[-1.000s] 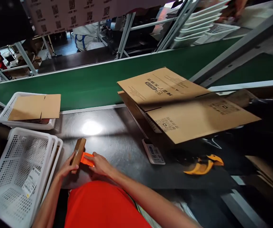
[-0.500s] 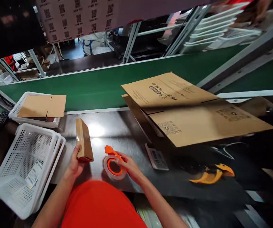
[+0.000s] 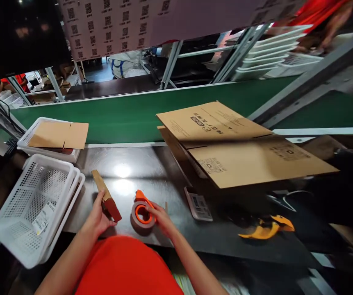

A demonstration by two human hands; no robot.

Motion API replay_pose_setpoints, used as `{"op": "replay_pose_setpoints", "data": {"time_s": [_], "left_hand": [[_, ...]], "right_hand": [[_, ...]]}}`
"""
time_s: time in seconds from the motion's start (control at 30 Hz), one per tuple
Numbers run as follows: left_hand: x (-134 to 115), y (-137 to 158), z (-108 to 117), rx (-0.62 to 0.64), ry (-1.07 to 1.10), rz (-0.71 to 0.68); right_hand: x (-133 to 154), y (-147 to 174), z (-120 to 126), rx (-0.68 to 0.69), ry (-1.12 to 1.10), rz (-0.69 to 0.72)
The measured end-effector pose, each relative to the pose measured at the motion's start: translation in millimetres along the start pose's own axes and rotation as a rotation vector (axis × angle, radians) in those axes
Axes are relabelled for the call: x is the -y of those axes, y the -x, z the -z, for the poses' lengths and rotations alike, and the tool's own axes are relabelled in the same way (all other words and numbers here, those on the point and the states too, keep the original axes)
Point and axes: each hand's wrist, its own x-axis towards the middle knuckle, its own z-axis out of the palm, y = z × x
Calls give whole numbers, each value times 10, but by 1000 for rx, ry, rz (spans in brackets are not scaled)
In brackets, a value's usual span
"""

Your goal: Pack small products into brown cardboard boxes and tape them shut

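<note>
A small cardboard box [image 3: 106, 197], tilted on edge, is gripped by my left hand [image 3: 98, 215] over the near part of the metal table. One narrow side faces up, and its near end looks reddish-brown. To the right, my right hand [image 3: 161, 217] is closed around an orange tape dispenser [image 3: 143, 213] that carries a wide roll of tape. The dispenser's orange head points away from me. A gap of bare table lies between the box and the dispenser.
White plastic baskets [image 3: 31, 209] stand at the left, one behind holding a flat cardboard piece [image 3: 60, 135]. Large flattened cartons [image 3: 240, 151] lie at the right. Below them are a pale device [image 3: 198, 204] and a yellow-and-black tool [image 3: 264, 230]. A person's arm [image 3: 336, 26] shows at the far right.
My left hand has turned and lowered the box, so its narrow side now faces up. The tape dispenser has shifted slightly left and turned in my right hand. The camera view has moved a little.
</note>
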Motion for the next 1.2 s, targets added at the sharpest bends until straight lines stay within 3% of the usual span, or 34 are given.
{"op": "replay_pose_setpoints", "data": {"time_s": [0.17, 0.23, 0.3, 0.43, 0.5, 0.57, 0.6, 0.67, 0.73, 0.77, 0.8, 0.83, 0.93, 1.0, 1.2], "left_hand": [[74, 200, -16, 42, -35, -116], [76, 308, -76, 73, 18, -135], [76, 419, -171, 125, 71, -145], [130, 656, -313, 307, 107, -202], [167, 783, -236, 442, -39, -217], [147, 904, -37, 486, -396, -321], [100, 960, 81, 449, -621, -467], [-70, 1069, 272, 310, -980, -978], [-284, 1178, 326, 233, -1123, -1528], [-380, 1231, 299, 266, -1151, -1707], [-460, 1280, 246, 343, -1175, -1792], [-518, 1322, 182, 457, -1199, -1793], [-576, 1406, 12, 747, -1218, -1578], [-556, 1433, -43, 768, -1230, -1517], [-536, 1391, -127, 804, -1187, -1505]], "right_hand": [[10, -50, 31, -74, 206, 36], [120, 9, -81, -155, 301, 135], [292, 161, -292, -153, 443, 392], [811, 632, -825, 110, 753, 1134], [1122, 832, -980, 129, 806, 1285], [1419, 986, -988, 85, 793, 1273], [1548, 1057, -946, 81, 785, 1234], [1755, 1207, -820, 145, 810, 1140], [1892, 1371, -712, 259, 842, 1067], [1941, 1450, -681, 314, 840, 1041], [1979, 1521, -667, 368, 824, 1026], [2008, 1583, -667, 415, 792, 1025], [2054, 1699, -705, 501, 711, 1026], [2060, 1732, -726, 478, 706, 1022], [2078, 1717, -733, 460, 706, 942]]}}
